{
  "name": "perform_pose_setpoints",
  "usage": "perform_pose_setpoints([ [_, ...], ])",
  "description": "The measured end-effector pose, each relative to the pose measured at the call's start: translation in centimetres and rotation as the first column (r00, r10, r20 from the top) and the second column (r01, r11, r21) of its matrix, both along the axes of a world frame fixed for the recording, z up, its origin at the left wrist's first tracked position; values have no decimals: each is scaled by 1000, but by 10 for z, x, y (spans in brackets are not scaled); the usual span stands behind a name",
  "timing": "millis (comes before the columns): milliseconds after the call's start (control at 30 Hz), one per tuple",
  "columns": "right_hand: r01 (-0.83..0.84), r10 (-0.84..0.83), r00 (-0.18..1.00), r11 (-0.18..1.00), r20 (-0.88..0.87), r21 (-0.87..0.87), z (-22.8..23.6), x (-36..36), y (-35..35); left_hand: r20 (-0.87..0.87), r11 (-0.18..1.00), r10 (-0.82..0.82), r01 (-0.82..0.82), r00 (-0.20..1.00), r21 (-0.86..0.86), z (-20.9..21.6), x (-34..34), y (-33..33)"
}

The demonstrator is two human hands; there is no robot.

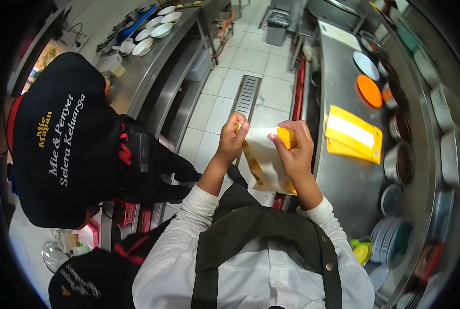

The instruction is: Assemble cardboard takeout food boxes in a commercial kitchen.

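Note:
A yellow and white paper bag (269,159) hangs upright between my two hands, in front of my body and above the floor. My left hand (233,138) pinches its upper left corner, fingers curled with the thumb up. At the upper right edge, my right hand (296,152) grips the paper between thumb and fingers. The bag's top edge faces away from me; whether anything is inside cannot be seen. To the right, a stack of flat yellow paper bags (353,135) lies on the steel counter (338,185).
An orange plate (369,91) and a white plate (366,66) lie farther along the counter, beside metal pots (398,162). Stacked plates (387,240) stand at the near right. Two people in black work at my left, by a steel table (176,38) with several white bowls (162,30).

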State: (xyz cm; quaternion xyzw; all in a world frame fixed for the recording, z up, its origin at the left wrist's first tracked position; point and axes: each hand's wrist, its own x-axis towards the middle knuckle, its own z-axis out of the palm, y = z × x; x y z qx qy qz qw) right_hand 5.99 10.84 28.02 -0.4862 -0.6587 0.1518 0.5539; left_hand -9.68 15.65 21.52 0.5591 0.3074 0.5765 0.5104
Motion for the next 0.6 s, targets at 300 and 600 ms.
perform_pose_setpoints([
  [300, -192, 187, 973, 981, -137, -23, -34, -81, 189, -295, 876, 482, -467, 825, 124, -13, -91, 127],
  [600, -345, 293, 910, 928, -291, -143, -59, -127, 379, -122, 617, 787, -775, 605, 133, 53, -210, 220],
])
